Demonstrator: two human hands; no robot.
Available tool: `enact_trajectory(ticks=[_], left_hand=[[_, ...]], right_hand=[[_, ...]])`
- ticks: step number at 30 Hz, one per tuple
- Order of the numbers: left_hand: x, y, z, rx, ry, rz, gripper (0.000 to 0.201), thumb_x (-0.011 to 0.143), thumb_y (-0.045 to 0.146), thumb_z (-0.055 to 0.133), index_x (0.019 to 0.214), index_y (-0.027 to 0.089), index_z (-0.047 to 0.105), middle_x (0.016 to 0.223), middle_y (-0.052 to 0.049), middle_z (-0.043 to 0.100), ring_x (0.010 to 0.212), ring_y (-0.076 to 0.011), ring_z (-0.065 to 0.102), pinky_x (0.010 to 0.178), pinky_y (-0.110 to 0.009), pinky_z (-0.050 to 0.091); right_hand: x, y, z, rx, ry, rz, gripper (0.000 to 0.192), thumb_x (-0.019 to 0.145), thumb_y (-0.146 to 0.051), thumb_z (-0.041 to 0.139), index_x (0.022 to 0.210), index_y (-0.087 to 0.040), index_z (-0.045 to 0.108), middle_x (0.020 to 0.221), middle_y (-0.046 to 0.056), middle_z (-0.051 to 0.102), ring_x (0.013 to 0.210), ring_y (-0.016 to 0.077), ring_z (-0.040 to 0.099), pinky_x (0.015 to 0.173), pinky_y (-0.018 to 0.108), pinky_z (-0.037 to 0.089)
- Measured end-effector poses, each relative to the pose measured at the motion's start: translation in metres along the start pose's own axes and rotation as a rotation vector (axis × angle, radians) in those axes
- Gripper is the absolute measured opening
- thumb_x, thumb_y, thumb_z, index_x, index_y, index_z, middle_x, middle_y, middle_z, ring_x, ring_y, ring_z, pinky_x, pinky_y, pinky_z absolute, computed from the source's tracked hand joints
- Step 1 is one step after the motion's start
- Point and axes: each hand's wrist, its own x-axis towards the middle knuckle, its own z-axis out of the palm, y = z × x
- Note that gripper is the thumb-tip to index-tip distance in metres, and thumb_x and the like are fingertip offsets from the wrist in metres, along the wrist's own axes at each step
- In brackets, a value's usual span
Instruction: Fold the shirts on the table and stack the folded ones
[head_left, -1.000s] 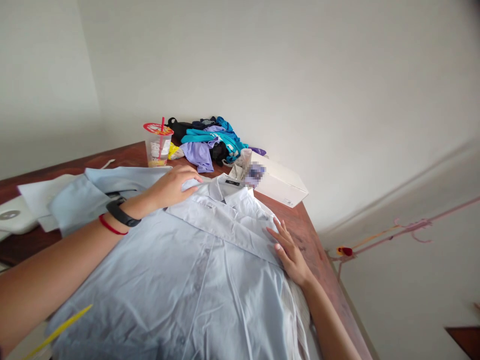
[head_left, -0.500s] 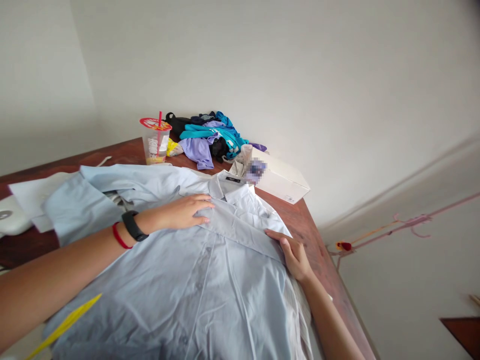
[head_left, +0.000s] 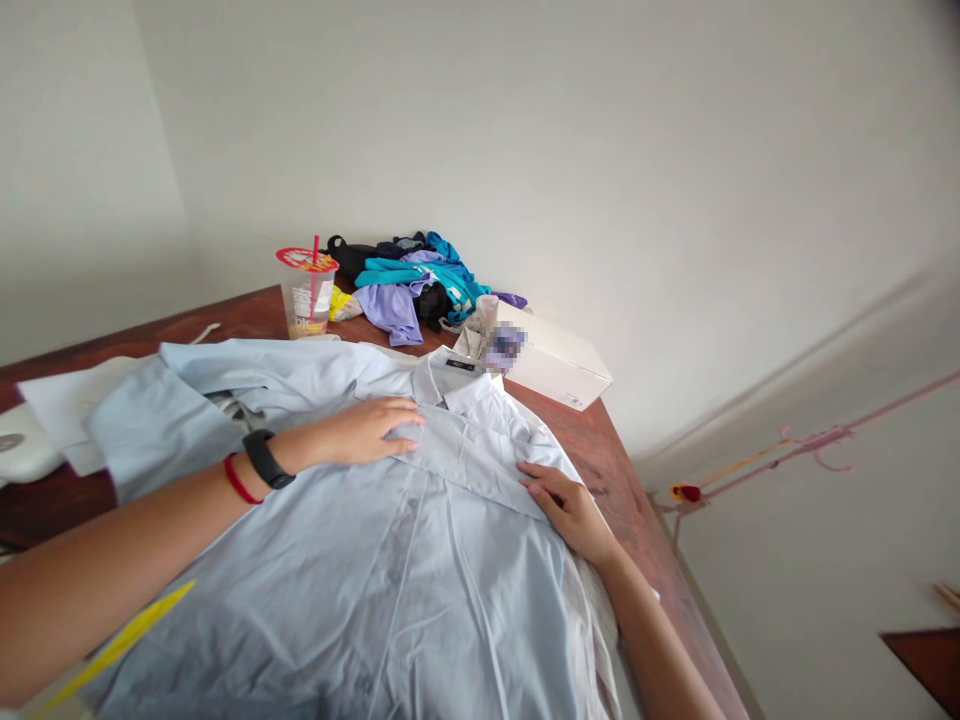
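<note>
Left hand (head_left: 367,432), shifted lower, lies nearer the collar (head_left: 477,389) than right hand (head_left: 571,512); both rest apart on the underlying shirt (head_left: 450,590).

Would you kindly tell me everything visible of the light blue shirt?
The light blue shirt looks like thin, lightly wrinkled cloth, spread on the wooden table, collar at the far end. A dark label sits inside the collar, buttons run down the middle, and a sleeve stretches left. The left hand and right hand touch its upper part.
</note>
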Motion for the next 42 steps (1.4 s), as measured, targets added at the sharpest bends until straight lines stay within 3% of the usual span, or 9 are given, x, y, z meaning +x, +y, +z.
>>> enact_trajectory(ticks=[3,5,9,12,21,42], left_hand=[[-0.0004,-0.0012,0.0009,0.009,0.007,0.011,0.042,0.099,0.044,0.062,0.136,0.025,0.065,0.152,-0.009,0.057,0.143,-0.0276,0.051,0.121,-0.039,0.037],[-0.0001,-0.0009,0.0010,0.013,0.015,0.027,0.041,0.099,0.044,0.062,0.135,0.025,0.065,0.151,-0.009,0.058,0.141,-0.0271,0.052,0.120,-0.040,0.038],[0.0025,0.0028,-0.0008,-0.031,0.056,0.030,0.034,0.100,0.040,0.060,0.128,0.023,0.067,0.141,-0.009,0.065,0.131,-0.0263,0.060,0.114,-0.038,0.043],[0.0048,0.0059,-0.0023,-0.073,0.087,0.022,0.030,0.100,0.036,0.057,0.123,0.021,0.069,0.132,-0.009,0.069,0.122,-0.0259,0.065,0.110,-0.039,0.046],[0.0073,0.0071,-0.0019,-0.109,0.120,-0.026,0.028,0.099,0.037,0.054,0.114,0.021,0.072,0.121,-0.008,0.072,0.113,-0.0249,0.067,0.105,-0.038,0.048],[0.0028,0.0018,-0.0001,-0.055,0.057,0.012,0.028,0.101,0.036,0.056,0.121,0.021,0.069,0.127,-0.008,0.069,0.116,-0.0234,0.065,0.108,-0.036,0.045]], right_hand=[[0.0012,0.0007,0.0006,-0.056,-0.002,-0.008,0.040,0.101,-0.056,0.054,0.115,-0.028,0.079,0.143,0.006,0.066,0.134,0.0317,0.059,0.116,0.052,0.046],[0.0011,0.0011,0.0000,-0.106,-0.037,-0.008,0.043,0.102,-0.057,0.053,0.124,-0.029,0.077,0.152,0.006,0.058,0.142,0.0321,0.052,0.121,0.053,0.041],[-0.0006,0.0000,-0.0024,-0.218,-0.232,-0.012,0.058,0.104,-0.060,0.045,0.157,-0.035,0.048,0.173,-0.002,0.021,0.161,0.0305,0.013,0.131,0.056,0.015],[-0.0015,-0.0004,-0.0030,-0.240,-0.291,0.005,0.060,0.106,-0.061,0.040,0.161,-0.039,0.036,0.174,-0.006,0.008,0.162,0.0285,-0.002,0.132,0.056,0.007],[-0.0007,-0.0007,-0.0016,-0.204,-0.268,0.016,0.061,0.104,-0.065,0.041,0.160,-0.039,0.040,0.174,-0.005,0.012,0.162,0.0292,0.001,0.132,0.054,0.008],[-0.0003,-0.0030,-0.0016,-0.205,-0.263,0.012,0.061,0.105,-0.064,0.039,0.160,-0.037,0.041,0.174,-0.004,0.015,0.162,0.0291,0.003,0.131,0.056,0.009]])
